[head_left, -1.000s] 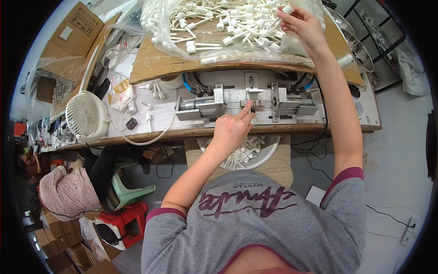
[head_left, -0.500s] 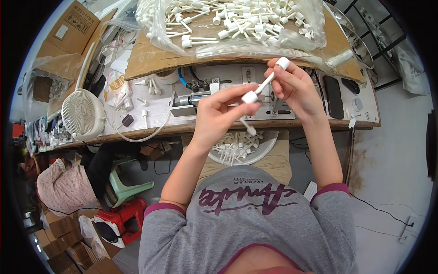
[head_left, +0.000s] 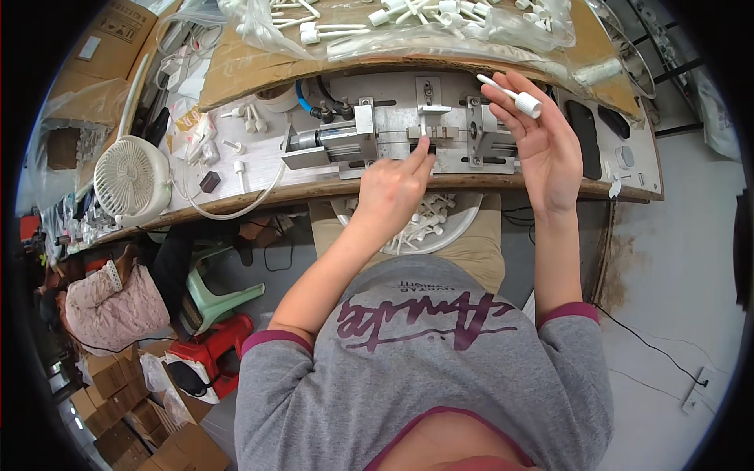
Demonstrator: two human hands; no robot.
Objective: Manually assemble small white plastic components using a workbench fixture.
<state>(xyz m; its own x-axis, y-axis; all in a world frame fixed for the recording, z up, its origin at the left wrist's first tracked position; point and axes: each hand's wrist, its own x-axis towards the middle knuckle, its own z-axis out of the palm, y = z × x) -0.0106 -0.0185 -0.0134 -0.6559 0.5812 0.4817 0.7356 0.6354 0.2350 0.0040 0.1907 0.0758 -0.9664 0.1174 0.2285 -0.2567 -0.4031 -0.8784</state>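
Note:
My left hand (head_left: 395,187) reaches over the metal fixture (head_left: 433,133) on the bench. Its index finger is stretched out, the other fingers curl under and the thumb is hidden. The fingertip meets the lower end of a white plastic stick (head_left: 424,124) standing across the fixture's middle. My right hand (head_left: 550,145) is raised at the fixture's right, palm turned inward. Between its fingers it holds a white capped stick (head_left: 526,104), the cap pointing down and right.
A plastic bag of white capped sticks (head_left: 440,14) lies on cardboard (head_left: 259,74) behind the fixture. On my lap rests a basin (head_left: 470,216) of similar pieces. A small fan (head_left: 132,184) stands left, a phone (head_left: 583,140) right. Another person (head_left: 118,302) sits at the left.
My hands have moved apart. The left went down to the fixture's middle, where a white stick now stands. The right turned its palm inward, still holding a capped stick. My view shifted slightly.

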